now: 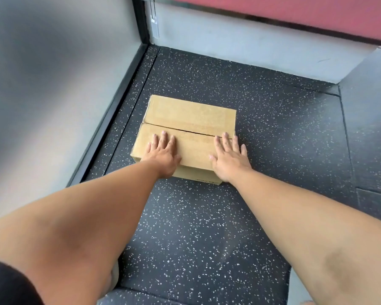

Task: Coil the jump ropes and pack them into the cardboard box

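Both the left hand [162, 151] and right hand [228, 156] press flat, fingers spread, on the closed cardboard box [191, 119], probably light and stiff, best gripped by its sides.

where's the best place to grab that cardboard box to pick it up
Probably by its two short ends, low down, left hand from the left and right hand from the right. The flaps of the cardboard box lie shut and flat with only a seam, so the top gives no edge, and bare floor shows beside both ends.
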